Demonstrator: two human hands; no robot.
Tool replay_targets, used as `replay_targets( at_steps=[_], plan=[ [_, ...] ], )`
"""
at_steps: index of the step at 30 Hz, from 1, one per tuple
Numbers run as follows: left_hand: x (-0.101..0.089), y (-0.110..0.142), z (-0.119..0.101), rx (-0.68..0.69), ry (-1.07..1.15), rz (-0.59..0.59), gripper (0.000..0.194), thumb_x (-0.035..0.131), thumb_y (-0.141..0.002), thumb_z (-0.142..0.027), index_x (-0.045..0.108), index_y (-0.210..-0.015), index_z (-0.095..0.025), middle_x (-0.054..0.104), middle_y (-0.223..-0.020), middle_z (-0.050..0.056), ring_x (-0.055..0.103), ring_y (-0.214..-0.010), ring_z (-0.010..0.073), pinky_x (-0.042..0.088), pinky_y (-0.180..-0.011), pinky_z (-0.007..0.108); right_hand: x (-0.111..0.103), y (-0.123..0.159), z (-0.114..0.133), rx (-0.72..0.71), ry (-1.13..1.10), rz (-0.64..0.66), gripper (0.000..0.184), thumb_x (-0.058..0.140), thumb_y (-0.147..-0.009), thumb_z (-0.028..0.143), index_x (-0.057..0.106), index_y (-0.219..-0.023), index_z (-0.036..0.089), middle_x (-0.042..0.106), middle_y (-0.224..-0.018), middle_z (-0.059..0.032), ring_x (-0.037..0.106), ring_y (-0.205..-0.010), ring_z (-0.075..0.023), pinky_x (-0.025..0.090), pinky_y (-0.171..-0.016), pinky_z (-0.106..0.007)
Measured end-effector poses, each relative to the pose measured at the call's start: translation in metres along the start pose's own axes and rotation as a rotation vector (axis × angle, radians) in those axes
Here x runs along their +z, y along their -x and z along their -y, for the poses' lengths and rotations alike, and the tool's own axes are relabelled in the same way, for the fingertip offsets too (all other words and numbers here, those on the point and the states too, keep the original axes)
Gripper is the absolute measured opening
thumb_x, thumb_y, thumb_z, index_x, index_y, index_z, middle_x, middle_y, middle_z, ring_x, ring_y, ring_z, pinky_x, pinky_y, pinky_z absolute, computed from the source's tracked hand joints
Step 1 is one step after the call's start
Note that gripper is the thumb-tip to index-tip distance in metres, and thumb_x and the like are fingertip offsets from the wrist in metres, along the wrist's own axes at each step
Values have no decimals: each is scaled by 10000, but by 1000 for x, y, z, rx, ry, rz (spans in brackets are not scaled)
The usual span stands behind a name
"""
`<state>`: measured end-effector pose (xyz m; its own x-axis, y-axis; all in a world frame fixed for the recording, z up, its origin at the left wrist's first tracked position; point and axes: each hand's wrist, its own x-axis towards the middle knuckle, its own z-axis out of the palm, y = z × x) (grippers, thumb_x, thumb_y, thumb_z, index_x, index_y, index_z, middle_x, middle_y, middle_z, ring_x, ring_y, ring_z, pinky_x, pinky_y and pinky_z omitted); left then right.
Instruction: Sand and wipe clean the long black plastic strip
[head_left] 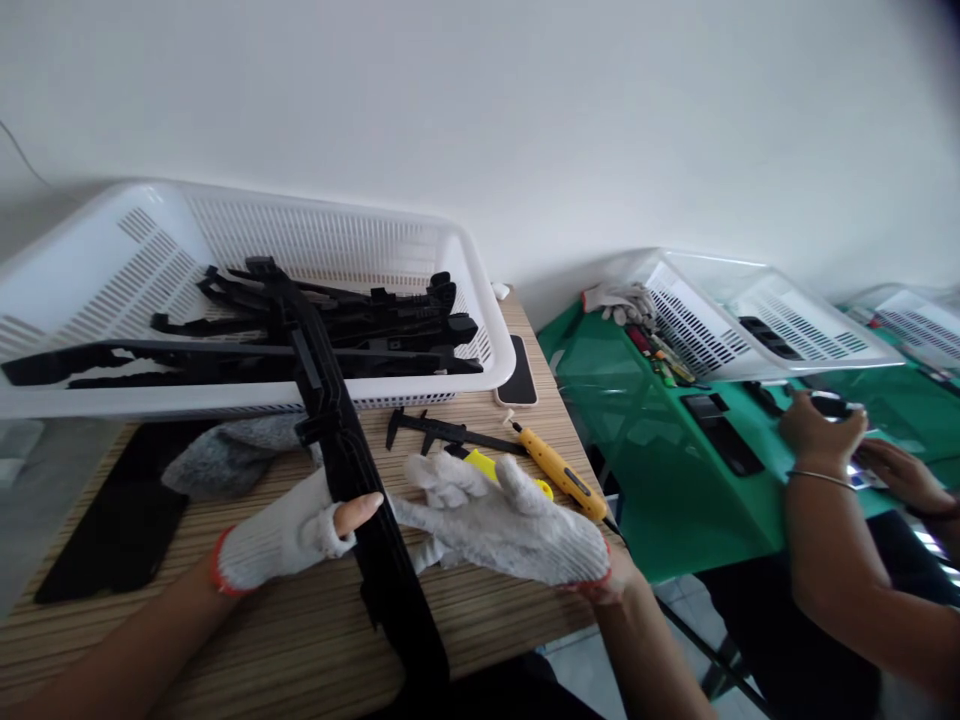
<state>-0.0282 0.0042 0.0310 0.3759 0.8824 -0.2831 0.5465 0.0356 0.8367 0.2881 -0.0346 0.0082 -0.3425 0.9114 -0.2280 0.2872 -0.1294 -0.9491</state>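
Observation:
A long black molded plastic part (341,440) slants across the middle, its far end over the basket rim and its near end by the table's front edge. My left hand (289,530), in a grey-white knit glove with the thumb tip bare, is closed round its middle, thumb on top. To the right, my gloved right hand (510,520) is open, palm turned up and fingers stretched toward the part; whether a fingertip touches it I cannot tell. Just beyond this hand lie a black caliper (457,435), a yellow pen-shaped power tool (562,475) and a bright yellow item (484,463), partly hidden.
A white basket (480,260) with several black parts stands at the back. Left are a grey cloth (232,455) and a flat black piece (120,520); a phone (519,372) lies near the right edge. A co-worker's hands (825,430) handle something at the green table (637,500).

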Motion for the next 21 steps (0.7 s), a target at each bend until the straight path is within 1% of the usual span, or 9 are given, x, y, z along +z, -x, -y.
replay_targets(
  at_steps=[3, 5, 6, 8, 11, 13, 15, 18, 21],
  plan=[
    [-2, 1, 6, -43, 11, -10, 412, 456, -851, -660, 504, -784, -256, 569, -712, 7, 541, -701, 207, 561, -684, 337, -35, 17, -2, 203, -111, 174, 580, 628, -897, 733, 819, -1156, 250, 803, -999, -134, 800, -960, -338, 660, -652, -432],
    [-3, 2, 12, -46, 7, -40, 416, 453, -865, -653, 502, -771, -251, 568, -722, 8, 541, -715, 206, 550, -690, 336, -59, 17, -1, 333, -111, 174, 573, 661, -898, 729, 830, -1031, 197, 797, -933, -141, 793, -837, -288, 630, -604, -365],
    [-3, 1, 14, -39, 0, -50, 418, 456, -866, -652, 501, -759, -251, 565, -722, 6, 539, -715, 204, 544, -691, 335, -70, 11, 0, 331, -60, 83, 556, 676, -891, 726, 824, -970, 196, 793, -927, -137, 780, -812, -277, 613, -587, -351],
    [-3, 1, 17, -24, -15, -57, 415, 449, -870, -642, 508, -748, -250, 565, -734, 4, 541, -726, 202, 536, -708, 334, -82, -15, 4, 230, 95, -231, 535, 664, -880, 731, 803, -924, 217, 786, -934, -132, 761, -863, -299, 614, -624, -379],
    [-2, 0, 17, -1, -33, -48, 418, 428, -863, -643, 512, -751, -250, 580, -762, 13, 548, -762, 212, 535, -754, 343, -80, -78, 11, 90, 445, -615, 518, 668, -890, 636, 762, -1149, 197, 776, -1191, -171, 707, -1187, -383, 583, -986, -529],
    [-2, 0, 16, 16, -42, -42, 429, 413, -858, -654, 503, -751, -249, 583, -765, 18, 552, -767, 217, 537, -752, 345, -71, -119, 16, 65, 647, -597, 649, 743, -850, 602, 683, -1315, 155, 742, -1285, -210, 653, -1298, -408, 501, -1117, -552],
    [-2, 1, 14, 31, -39, -37, 431, 416, -858, -658, 504, -757, -248, 585, -760, 17, 556, -756, 216, 543, -739, 341, -61, -149, 20, 99, 786, -514, 782, 803, -793, 588, 613, -1394, 125, 725, -1303, -234, 656, -1295, -420, 515, -1093, -518],
    [-3, 2, 12, 47, -31, -67, 400, 459, -848, -634, 498, -759, -246, 582, -772, 14, 553, -748, 208, 552, -736, 341, -55, -171, 21, 174, 866, -466, 850, 865, -719, 546, 596, -1394, 106, 700, -1307, -277, 688, -1229, -451, 545, -1023, -500],
    [-3, 1, 12, 65, -26, -89, 379, 484, -843, -614, 486, -738, -249, 568, -761, 7, 539, -728, 196, 547, -713, 330, -60, -181, 17, 233, 871, -490, 864, 915, -655, 495, 619, -1345, 66, 668, -1310, -331, 660, -1250, -515, 516, -1053, -569]
  ],
)
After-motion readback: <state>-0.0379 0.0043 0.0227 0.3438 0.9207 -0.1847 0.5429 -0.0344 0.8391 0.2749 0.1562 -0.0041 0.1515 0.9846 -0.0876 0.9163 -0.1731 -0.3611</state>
